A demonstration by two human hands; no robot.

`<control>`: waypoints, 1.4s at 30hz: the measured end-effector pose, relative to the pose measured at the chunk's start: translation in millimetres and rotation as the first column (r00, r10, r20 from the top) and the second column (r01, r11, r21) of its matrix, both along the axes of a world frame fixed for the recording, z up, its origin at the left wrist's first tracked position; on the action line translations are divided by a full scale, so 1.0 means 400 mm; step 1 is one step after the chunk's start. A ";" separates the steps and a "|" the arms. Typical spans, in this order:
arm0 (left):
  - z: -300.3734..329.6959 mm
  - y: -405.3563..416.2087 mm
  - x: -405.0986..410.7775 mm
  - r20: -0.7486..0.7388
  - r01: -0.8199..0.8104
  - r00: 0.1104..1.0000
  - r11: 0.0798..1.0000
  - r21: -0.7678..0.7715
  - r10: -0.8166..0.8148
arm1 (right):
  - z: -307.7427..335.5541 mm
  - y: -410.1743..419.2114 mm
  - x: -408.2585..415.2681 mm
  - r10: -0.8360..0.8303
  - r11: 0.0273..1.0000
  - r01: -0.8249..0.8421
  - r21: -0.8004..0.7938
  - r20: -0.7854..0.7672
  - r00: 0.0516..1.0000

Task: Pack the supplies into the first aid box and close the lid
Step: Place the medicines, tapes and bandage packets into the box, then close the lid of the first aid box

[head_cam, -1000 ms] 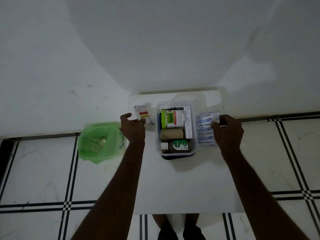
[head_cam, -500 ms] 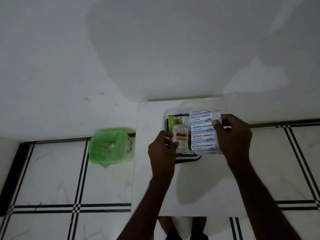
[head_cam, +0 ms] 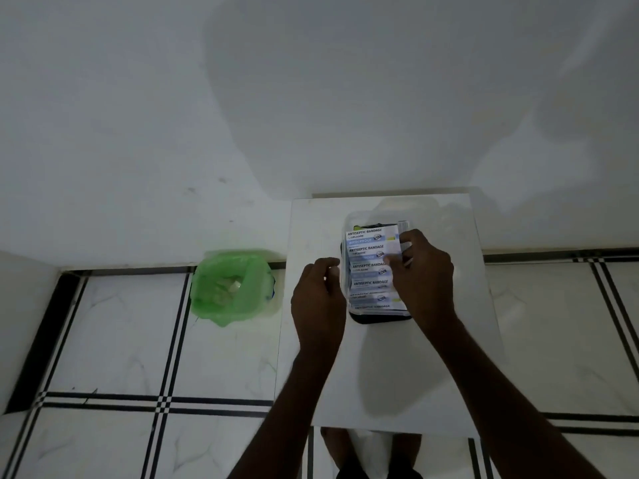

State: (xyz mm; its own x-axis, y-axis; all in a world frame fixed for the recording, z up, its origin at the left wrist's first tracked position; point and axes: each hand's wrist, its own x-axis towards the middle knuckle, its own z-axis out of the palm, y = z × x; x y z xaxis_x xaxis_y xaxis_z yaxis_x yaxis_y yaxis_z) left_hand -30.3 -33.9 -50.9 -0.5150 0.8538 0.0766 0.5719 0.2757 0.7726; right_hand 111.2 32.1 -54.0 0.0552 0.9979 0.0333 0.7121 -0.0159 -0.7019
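Note:
The first aid box [head_cam: 380, 319], clear with a dark base, sits at the far middle of a small white table [head_cam: 380, 382]. A sheet of antiseptic bandage strips [head_cam: 368, 267], white and blue, lies across the box's open top and hides what is inside. My right hand [head_cam: 423, 276] rests on the sheet's right side with its fingers pinching that edge. My left hand [head_cam: 318, 299] is just left of the box, fingers curled near the wall, with nothing visible in it. Something clear [head_cam: 411, 210], possibly the lid, lies behind the box.
A bin lined with a green bag [head_cam: 231, 288] stands on the tiled floor left of the table. A white wall runs right behind the table. My feet [head_cam: 345, 454] show under the table's near edge.
Both hands moved in from the box's sides. The bandage sheet went from the table at the right onto the box top. The small red-striped packet from my left hand is out of sight.

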 end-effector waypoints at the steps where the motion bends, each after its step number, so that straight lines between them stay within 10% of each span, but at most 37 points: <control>1: -0.003 0.006 0.000 0.009 0.045 0.999 0.999 -0.015 -0.045 | -0.001 -0.001 -0.001 -0.003 1.000 0.003 0.006 0.024 1.000; 9: -0.033 0.047 0.021 -0.161 0.307 0.926 0.928 -0.209 -0.343 | -0.008 -0.015 0.005 -0.114 0.975 0.064 0.214 0.232 0.966; 13: -0.035 0.074 0.010 -0.206 0.306 0.917 0.933 -0.187 -0.342 | -0.040 -0.028 0.046 -0.262 0.938 0.239 0.252 0.063 0.963; 20: -0.033 0.092 -0.021 -0.029 0.128 0.990 0.961 -0.246 -0.139 | -0.153 0.002 0.140 -0.072 0.916 0.126 -0.380 0.154 0.986; 25: -0.011 0.116 -0.047 -0.010 0.172 0.983 0.949 -0.265 -0.181 | -0.182 0.033 0.138 0.165 0.883 -0.050 -0.467 0.210 0.964; 32: 0.009 0.080 -0.113 0.165 0.092 0.984 0.976 -0.200 -0.059 | -0.094 0.037 0.186 -0.227 0.880 0.065 -0.470 -0.296 0.928; 42: -0.026 0.092 -0.087 0.276 0.146 0.959 0.952 -0.268 -0.069 | 0.150 -0.078 0.054 -0.137 0.967 0.169 0.191 -0.168 0.976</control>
State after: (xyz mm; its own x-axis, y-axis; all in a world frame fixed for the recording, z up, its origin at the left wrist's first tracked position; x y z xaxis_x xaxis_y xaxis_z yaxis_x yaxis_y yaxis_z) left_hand -65.2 2.8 -61.3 -0.3882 0.8714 -0.2999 0.3995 0.4524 0.7973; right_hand 132.9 0.8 6.1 0.2268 0.9503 0.2133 0.5972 0.0373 -0.8012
